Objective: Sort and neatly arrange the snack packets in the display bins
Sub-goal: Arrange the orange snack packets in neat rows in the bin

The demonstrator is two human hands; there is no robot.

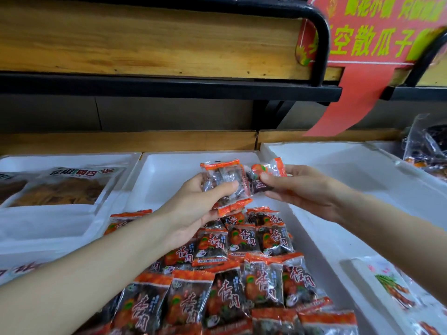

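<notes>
Left hand [188,211] grips a stack of orange-edged clear snack packets [223,181]; right hand [302,189] pinches a dark orange-sealed packet [263,176] touching the stack's right edge

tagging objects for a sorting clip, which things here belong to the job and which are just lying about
Job:
left hand gripping a stack of packets
right hand pinching a single packet
orange packets piled in the middle bin

Lying about:
large bag in the left bin
red sign
wooden shelf
</notes>
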